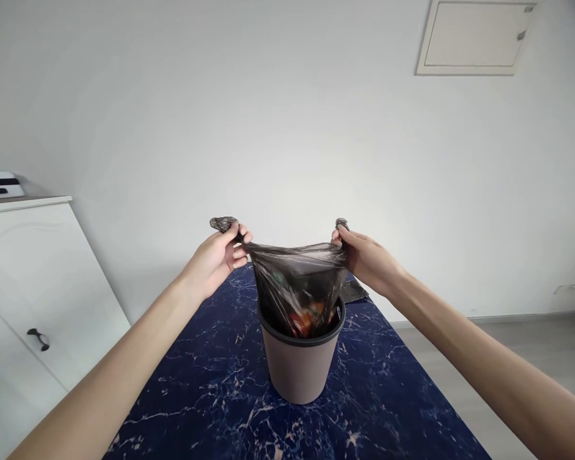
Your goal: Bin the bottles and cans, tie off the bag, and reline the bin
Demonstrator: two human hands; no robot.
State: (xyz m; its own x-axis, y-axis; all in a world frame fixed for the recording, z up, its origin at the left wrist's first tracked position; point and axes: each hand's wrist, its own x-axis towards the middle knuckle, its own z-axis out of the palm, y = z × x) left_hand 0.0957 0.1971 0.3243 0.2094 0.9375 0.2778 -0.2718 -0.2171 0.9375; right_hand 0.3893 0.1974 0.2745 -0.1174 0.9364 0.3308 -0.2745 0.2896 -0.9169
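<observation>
A small taupe waste bin (pixel 298 367) with a dark rim stands on a dark blue marbled table (pixel 211 396). A thin dark grey plastic bag (pixel 294 278) rises out of it, with reddish and greenish rubbish showing through. My left hand (pixel 218 255) is closed on the bag's left handle, and its twisted end sticks out above my fingers. On the other side, my right hand (pixel 364 255) grips the right handle. The two hands pull the bag's top taut between them, above the bin.
A white cabinet (pixel 33 287) with a black handle stands to the left of the table. A dark flat item (pixel 353 291) lies on the table behind the bin. The white wall carries a panel (pixel 474 37) at the upper right. Grey floor lies to the right.
</observation>
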